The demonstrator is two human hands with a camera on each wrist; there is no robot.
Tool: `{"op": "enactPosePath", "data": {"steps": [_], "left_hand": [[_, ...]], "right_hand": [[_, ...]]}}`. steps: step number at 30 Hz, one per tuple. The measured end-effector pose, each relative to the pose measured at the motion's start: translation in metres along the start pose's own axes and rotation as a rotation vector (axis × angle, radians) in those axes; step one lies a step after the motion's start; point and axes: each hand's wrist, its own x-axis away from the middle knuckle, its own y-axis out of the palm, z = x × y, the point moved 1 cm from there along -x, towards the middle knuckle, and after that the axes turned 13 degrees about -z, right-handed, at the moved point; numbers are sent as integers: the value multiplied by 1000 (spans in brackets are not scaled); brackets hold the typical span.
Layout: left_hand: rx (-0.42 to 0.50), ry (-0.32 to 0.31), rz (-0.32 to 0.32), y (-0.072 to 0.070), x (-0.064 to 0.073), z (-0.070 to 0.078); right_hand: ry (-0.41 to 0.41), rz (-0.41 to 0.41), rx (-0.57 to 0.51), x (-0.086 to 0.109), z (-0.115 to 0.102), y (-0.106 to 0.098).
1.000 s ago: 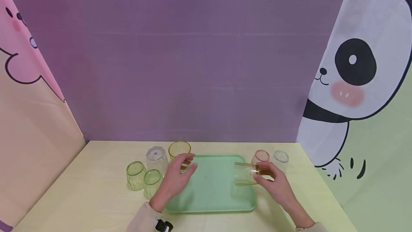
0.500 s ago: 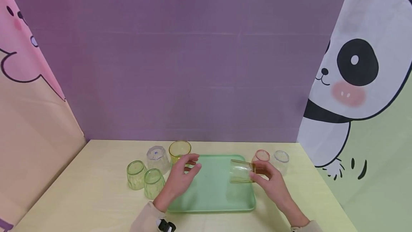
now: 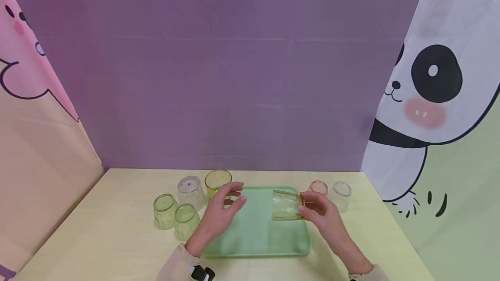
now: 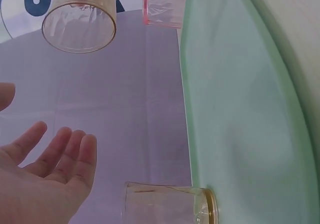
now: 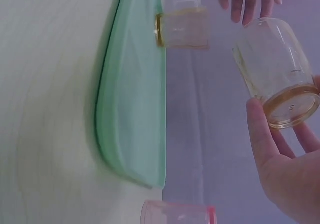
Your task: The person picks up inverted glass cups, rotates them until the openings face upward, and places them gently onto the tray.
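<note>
My right hand (image 3: 326,218) pinches a yellow-tinted drinking glass (image 3: 287,205) by its thick base end. The glass lies sideways in the air above the right half of a green tray (image 3: 258,242), its open mouth pointing left. In the right wrist view, the thumb and fingers (image 5: 260,134) sit round the amber base of that glass. Apart from it, my left hand (image 3: 216,216) hovers over the tray's left side, holding nothing, with fingers relaxed and thumb spread. Behind the left hand stands another yellow glass (image 3: 217,180), partly covered by the fingers.
Left of the tray stand a clear faceted glass (image 3: 191,192) and two green glasses, one farther left (image 3: 164,212) and a nearer green glass (image 3: 186,224). At the back right are a pink-rimmed glass (image 3: 319,187) and a clear glass (image 3: 342,194). A purple backdrop (image 3: 234,77) rises behind the table.
My right hand has carried the yellow glass leftward and slightly up, farther over the tray. My left hand has shifted a little to the right and remains without anything in it.
</note>
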Motion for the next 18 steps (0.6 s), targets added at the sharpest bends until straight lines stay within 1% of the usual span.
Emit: {"op": "enactPosePath", "data": {"steps": [5, 8, 11, 13, 18], "left_hand": [[2, -5, 7, -1, 0, 3], [13, -5, 9, -1, 0, 5], [30, 2, -2, -1, 1, 7], [48, 20, -19, 0, 1, 9], [97, 87, -74, 4, 2, 12]], "right_hand": [[12, -33, -53, 1, -10, 7], [-1, -47, -59, 1, -16, 11], [-22, -60, -59, 0, -20, 15], [-37, -71, -64, -1, -21, 18], [-58, -89, -74, -3, -21, 22]]}}
